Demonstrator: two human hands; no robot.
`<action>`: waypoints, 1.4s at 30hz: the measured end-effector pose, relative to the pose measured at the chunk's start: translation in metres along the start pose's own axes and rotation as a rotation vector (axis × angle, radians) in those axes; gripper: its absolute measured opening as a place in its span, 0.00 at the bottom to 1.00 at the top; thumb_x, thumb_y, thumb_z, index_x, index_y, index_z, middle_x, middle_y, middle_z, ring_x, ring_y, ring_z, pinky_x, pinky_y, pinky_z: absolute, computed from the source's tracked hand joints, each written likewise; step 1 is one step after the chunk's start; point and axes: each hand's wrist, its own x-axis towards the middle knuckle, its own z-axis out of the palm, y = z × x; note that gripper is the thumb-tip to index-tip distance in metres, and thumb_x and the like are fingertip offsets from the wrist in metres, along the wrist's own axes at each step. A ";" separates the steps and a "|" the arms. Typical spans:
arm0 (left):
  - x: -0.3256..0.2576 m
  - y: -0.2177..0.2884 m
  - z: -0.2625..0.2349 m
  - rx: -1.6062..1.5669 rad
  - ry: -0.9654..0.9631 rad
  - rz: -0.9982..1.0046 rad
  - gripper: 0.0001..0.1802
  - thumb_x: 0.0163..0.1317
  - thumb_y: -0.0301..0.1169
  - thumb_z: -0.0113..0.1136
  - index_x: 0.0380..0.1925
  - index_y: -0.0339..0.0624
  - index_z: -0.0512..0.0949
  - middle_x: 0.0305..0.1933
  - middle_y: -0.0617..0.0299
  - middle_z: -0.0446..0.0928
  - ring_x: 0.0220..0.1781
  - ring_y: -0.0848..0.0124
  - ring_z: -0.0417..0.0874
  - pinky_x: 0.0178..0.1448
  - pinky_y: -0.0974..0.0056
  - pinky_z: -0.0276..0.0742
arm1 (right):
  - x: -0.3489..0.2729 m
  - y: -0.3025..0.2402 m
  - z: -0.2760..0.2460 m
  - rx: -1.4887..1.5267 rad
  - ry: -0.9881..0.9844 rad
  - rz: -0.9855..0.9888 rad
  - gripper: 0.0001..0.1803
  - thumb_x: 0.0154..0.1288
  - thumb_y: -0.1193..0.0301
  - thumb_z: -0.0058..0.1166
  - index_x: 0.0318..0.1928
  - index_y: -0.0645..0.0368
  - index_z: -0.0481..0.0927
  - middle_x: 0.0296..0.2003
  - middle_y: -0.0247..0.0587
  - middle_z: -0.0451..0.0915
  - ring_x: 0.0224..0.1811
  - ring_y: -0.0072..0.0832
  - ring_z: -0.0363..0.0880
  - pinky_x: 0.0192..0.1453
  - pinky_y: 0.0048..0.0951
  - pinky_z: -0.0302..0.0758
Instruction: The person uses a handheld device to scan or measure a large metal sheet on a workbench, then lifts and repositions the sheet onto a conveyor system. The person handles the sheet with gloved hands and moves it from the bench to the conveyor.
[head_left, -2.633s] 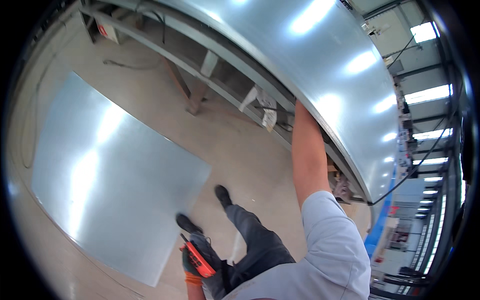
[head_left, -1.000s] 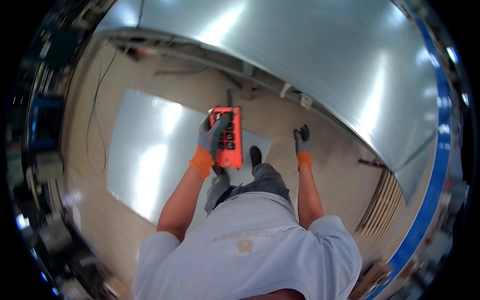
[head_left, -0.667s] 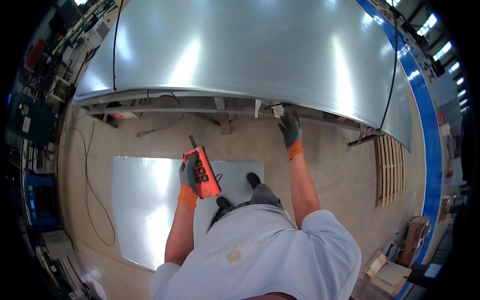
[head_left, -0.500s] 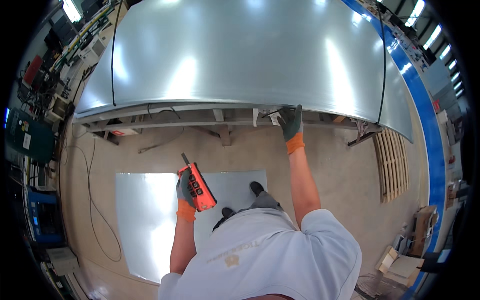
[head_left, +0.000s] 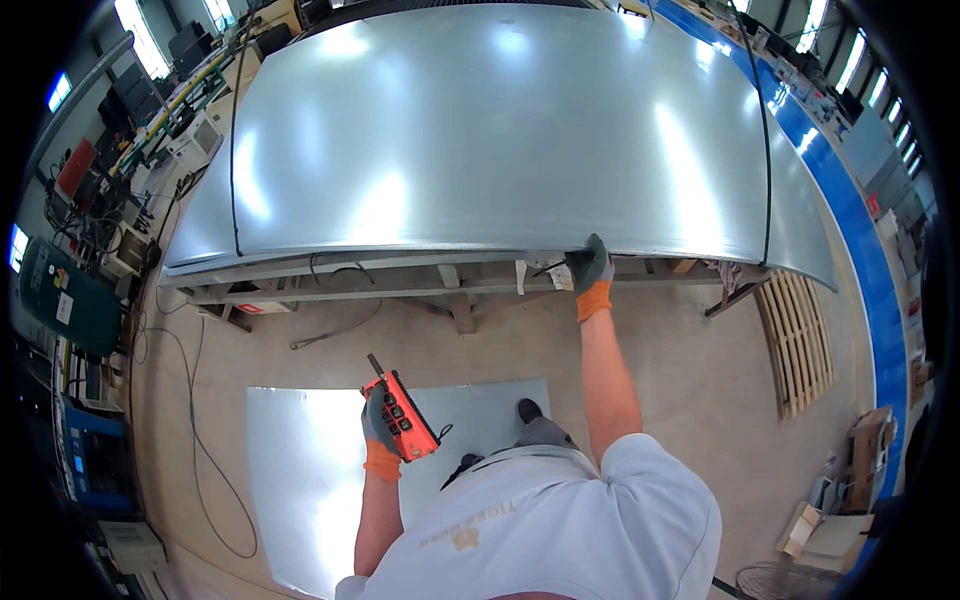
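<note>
My left hand (head_left: 376,420), in a grey glove with an orange cuff, is wrapped round a red-orange remote control (head_left: 408,425) with black buttons and a stubby antenna. Ahead of me a large shiny sheet of metal (head_left: 480,150) lies on a grey metal frame (head_left: 400,288). At its near edge is my gloved right hand (head_left: 590,268), closed over the edge with one digit on top; the other fingers are partly hidden beneath. A thin dark rod and a white tag (head_left: 561,277) are beside those fingers. Two dark cables (head_left: 235,160) run across the sheet.
A second metal sheet (head_left: 300,450) lies on the floor under my left arm and by my feet. A wooden pallet (head_left: 795,345) stands right of the frame. A loose cable (head_left: 195,430) curls over the floor at left. At the lower right is a fan (head_left: 785,582).
The whole view has shifted, so the sheet, frame and floor appear lower. My left hand still holds the remote control, and my right hand remains at the sheet's near edge.
</note>
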 end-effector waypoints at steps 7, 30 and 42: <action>0.000 -0.002 -0.004 0.009 -0.028 -0.034 0.18 0.75 0.44 0.57 0.55 0.45 0.81 0.38 0.65 0.85 0.33 0.72 0.87 0.36 0.66 0.88 | -0.037 -0.008 0.014 -0.097 -0.087 -0.087 0.20 0.69 0.69 0.63 0.59 0.57 0.78 0.54 0.44 0.80 0.56 0.40 0.81 0.60 0.47 0.82; 0.071 0.095 0.117 0.173 -0.315 0.361 0.22 0.79 0.50 0.50 0.59 0.48 0.78 0.45 0.69 0.83 0.43 0.76 0.85 0.47 0.68 0.84 | -0.047 0.011 0.003 -0.402 -0.257 -0.360 0.16 0.70 0.71 0.61 0.53 0.70 0.81 0.49 0.46 0.86 0.47 0.35 0.87 0.57 0.30 0.84; 0.175 0.073 0.159 0.134 -0.408 0.249 0.25 0.75 0.53 0.56 0.60 0.48 0.80 0.54 0.66 0.84 0.55 0.67 0.84 0.54 0.63 0.83 | -0.029 0.037 -0.031 -0.501 -0.307 -0.289 0.42 0.61 0.63 0.72 0.70 0.67 0.66 0.62 0.53 0.76 0.65 0.44 0.76 0.68 0.40 0.76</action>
